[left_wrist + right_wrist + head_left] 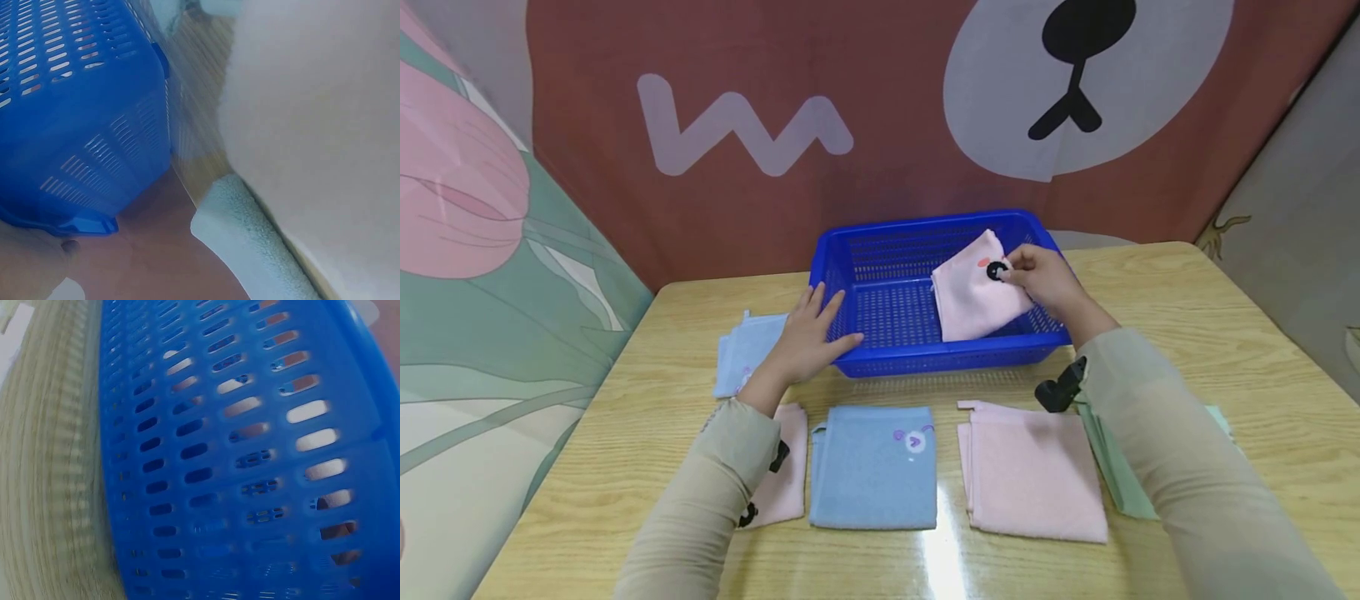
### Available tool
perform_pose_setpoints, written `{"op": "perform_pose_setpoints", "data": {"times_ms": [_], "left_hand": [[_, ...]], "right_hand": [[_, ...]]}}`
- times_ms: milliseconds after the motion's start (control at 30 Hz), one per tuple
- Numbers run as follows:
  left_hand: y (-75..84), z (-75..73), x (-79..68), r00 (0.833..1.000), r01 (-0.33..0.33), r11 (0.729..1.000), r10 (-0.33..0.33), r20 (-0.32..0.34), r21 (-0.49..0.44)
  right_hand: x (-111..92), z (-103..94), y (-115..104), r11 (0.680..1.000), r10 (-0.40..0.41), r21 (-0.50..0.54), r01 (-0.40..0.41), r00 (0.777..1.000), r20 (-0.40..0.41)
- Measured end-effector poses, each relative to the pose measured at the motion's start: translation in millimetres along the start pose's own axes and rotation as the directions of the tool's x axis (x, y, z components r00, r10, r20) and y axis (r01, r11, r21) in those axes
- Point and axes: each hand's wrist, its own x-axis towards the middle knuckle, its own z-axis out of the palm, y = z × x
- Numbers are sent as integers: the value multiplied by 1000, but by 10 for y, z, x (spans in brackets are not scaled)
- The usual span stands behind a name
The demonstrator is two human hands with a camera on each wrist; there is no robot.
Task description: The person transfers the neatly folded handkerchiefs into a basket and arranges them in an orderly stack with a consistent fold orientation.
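A blue plastic basket (891, 360) with slotted walls stands at the back of the table. My left hand (805, 337) lies at its left front corner, fingers spread over the rim. Inside the basket's right part, my right hand (1043, 279) pinches a folded pink towel (970, 300) by its upper right edge, near a black round patch. The towel is tilted, its lower edge by the basket's front wall. Slotted basket wall (81, 125) fills the left of the left wrist view. In the right wrist view the basket wall (219, 450) hides the right hand.
Along the front lie a folded blue towel (874, 475), a pink towel (1037, 475), a green towel (1123, 467) partly under the right sleeve, and another pink towel (788, 483) by the left sleeve. A light blue towel (741, 354) lies left of the basket. A printed curtain (895, 125) hangs behind.
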Motion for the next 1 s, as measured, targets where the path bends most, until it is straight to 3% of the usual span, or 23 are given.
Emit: {"op": "perform_pose_setpoints", "data": {"times_ms": [867, 1000], "left_hand": [[4, -10, 4, 1000, 4, 1000, -4, -2, 3], [7, -14, 3, 1000, 5, 1000, -5, -2, -5]], "right_hand": [[97, 111, -39, 993, 87, -88, -82, 995, 55], [119, 83, 10, 996, 61, -74, -57, 997, 57]]}}
